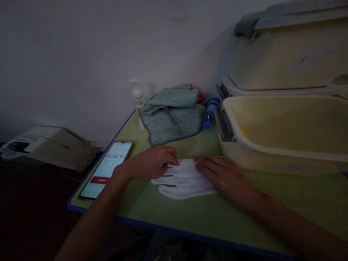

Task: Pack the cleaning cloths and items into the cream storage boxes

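1. Two bare forearms reach in from the bottom edge, over the blue-rimmed near side of the green desk (190, 214).
2. The left hand (152, 163) sits with its fingers curled downward, and their tips touch the upper left edge of the white cloth (185, 183). I cannot tell whether it pinches a layer or only presses on it.
3. The right hand (225, 177) lies flat and spread, holding nothing, with its fingers stretched over the right part of the white cloth.
4. The white cloth rests on the desk between the two hands as a few stacked layers with rounded ends pointing left.
5. A phone (107, 168) lies face up just left of the left wrist, near the desk's left edge. Its screen shows 00:00:59 above a red button.
6. Behind the hands, a green mesh cloth (174, 116) is heaped against the wall, with a pump bottle (136, 94) at its left and a blue bottle (210, 114) at its right.
7. A cream plastic tub (272, 154) stands open on the desk, just beyond the right hand.
8. A second cream tub (285, 54) leans behind it.
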Motion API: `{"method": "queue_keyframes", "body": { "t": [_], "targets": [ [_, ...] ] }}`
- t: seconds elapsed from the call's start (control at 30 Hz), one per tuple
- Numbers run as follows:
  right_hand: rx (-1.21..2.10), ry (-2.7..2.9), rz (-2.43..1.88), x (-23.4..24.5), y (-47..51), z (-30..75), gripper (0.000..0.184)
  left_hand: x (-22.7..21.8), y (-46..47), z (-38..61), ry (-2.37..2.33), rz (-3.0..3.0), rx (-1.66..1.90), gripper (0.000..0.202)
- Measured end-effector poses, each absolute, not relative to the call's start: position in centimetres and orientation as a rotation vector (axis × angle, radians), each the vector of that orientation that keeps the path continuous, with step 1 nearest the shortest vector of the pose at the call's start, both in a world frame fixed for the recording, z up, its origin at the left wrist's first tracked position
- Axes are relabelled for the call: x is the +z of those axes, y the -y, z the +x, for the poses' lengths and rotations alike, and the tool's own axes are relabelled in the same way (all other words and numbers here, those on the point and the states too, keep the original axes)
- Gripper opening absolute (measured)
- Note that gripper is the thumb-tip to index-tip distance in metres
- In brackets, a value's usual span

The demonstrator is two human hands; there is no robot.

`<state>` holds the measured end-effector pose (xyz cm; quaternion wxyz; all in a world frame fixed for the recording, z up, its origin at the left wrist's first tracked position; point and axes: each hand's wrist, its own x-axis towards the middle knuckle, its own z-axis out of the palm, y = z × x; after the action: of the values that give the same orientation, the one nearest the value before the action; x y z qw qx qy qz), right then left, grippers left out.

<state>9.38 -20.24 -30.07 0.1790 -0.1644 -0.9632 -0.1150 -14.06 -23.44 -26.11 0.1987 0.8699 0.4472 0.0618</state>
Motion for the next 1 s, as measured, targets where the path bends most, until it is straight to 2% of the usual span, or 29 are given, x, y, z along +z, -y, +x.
{"method": "queue_keyframes", "body": {
  "t": [0.37, 0.57, 0.73, 1.0],
  "targets": [
    [-0.203, 2.693, -0.430, -30.5, 20.1, 9.2, 0.019, -27.1, 23.1, -14.1, -1.216, 2.458, 0.233, 0.038],
    [-0.207, 2.673, -0.511, -30.8, 20.2, 9.1, 0.024, -26.7, 23.5, -13.6, -1.227, 2.478, 0.236, 0.028],
    [-0.165, 2.726, -0.563, -31.0, 20.0, 9.0, 0.033, -25.9, 24.0, -13.1, -1.077, 2.344, 0.194, 0.025],
    [-0.168, 2.684, -0.550, -31.3, 19.7, 8.9, 0.031, -26.0, 24.3, -12.1, -0.862, 2.067, 0.249, 0.025]
  ]
}}
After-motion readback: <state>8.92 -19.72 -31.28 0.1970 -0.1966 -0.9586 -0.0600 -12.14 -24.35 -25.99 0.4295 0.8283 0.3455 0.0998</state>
